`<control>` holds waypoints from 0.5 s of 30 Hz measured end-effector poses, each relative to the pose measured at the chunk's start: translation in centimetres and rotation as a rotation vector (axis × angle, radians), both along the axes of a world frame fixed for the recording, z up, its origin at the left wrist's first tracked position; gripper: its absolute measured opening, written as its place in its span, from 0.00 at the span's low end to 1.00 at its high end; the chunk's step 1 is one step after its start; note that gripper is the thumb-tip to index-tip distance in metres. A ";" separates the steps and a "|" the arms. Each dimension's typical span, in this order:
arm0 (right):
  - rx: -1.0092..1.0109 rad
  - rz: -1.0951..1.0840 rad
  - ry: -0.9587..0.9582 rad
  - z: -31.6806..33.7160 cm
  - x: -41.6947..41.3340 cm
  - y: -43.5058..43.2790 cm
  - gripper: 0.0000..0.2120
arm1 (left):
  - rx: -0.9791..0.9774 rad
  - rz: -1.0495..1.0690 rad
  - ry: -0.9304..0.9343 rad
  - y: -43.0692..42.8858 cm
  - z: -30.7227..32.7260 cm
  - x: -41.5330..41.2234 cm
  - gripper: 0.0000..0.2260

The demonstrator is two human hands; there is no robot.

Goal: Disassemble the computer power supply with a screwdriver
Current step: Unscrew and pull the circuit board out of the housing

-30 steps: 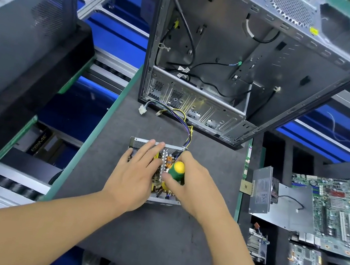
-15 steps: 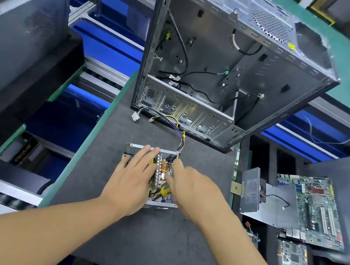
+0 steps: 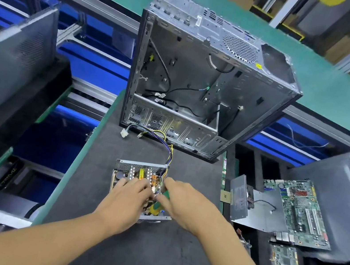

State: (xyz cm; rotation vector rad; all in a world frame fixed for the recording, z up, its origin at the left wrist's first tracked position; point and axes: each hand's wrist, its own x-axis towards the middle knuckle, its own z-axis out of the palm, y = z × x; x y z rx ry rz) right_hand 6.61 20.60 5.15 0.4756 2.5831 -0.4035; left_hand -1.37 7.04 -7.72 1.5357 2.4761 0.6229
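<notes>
The power supply (image 3: 130,167) lies lid-off on the dark mat (image 3: 147,256), its circuit board and coils exposed. A bundle of coloured wires (image 3: 167,145) runs from it toward the case. My left hand (image 3: 126,201) rests on the board, fingertips down among the components. My right hand (image 3: 184,204) grips a green and yellow screwdriver (image 3: 157,205), whose handle shows under the palm; the shaft and tip are hidden between my hands.
An empty open computer case (image 3: 201,85) stands just behind the power supply. Right of the mat lie a metal cover (image 3: 239,197), a motherboard (image 3: 302,213) and smaller boards (image 3: 286,264). A dark case panel (image 3: 5,65) leans at left, beyond the mat's green edge.
My view pulled back and tilted up. The left hand slid down toward me, uncovering the far part of the board. The right hand lowered, with the screwdriver handle now under the palm.
</notes>
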 end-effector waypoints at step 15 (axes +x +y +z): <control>0.023 -0.037 0.133 -0.8 0.8 1.0 0.08 | -0.097 -0.298 -0.015 1.6 1.0 -4.9 0.13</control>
